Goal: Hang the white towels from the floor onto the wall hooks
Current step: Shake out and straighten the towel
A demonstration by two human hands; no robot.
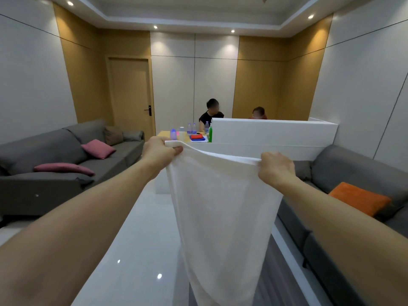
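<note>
A white towel [220,213] hangs full length in front of me, stretched by its top edge between both hands. My left hand [160,152] pinches the top left corner. My right hand [276,167] grips the top right corner, fingers curled over the hem. Both arms are held out at about chest height. The towel's lower end runs out of the bottom of the view. No wall hook shows in the head view.
A grey sofa [66,160] with pink cushions lines the left wall. Another grey sofa [344,195] with an orange cushion lines the right. A white partition [273,131] stands ahead, with a table of bottles [189,129] and two seated people behind. Glossy floor [136,250] lies between.
</note>
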